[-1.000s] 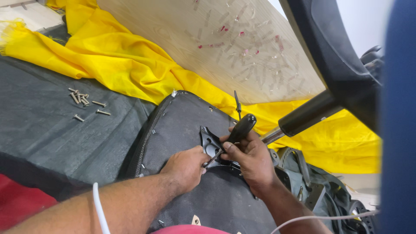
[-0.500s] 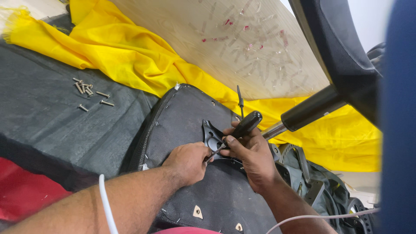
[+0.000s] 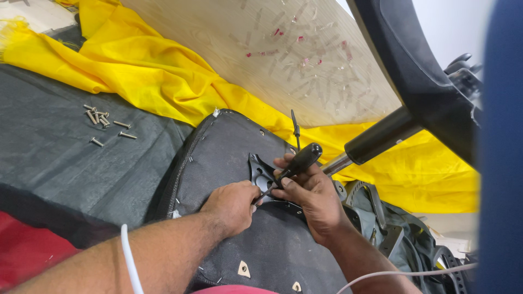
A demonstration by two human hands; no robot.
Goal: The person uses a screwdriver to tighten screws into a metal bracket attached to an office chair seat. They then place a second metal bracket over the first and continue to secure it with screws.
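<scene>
Head view shows me the right hand (image 3: 310, 198) clenched around a black-handled screwdriver (image 3: 297, 163), its tip at the black metal bracket (image 3: 261, 174) near the seat base's (image 3: 229, 147) upper edge, while my left hand (image 3: 231, 204) pinches the shaft there.

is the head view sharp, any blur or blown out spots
Head view: the hands, left and right, the screwdriver and the screws are sharp under even, soft light; the blue shape at the right edge is close and out of focus; the bright patch at top right is blown out to white.
</scene>
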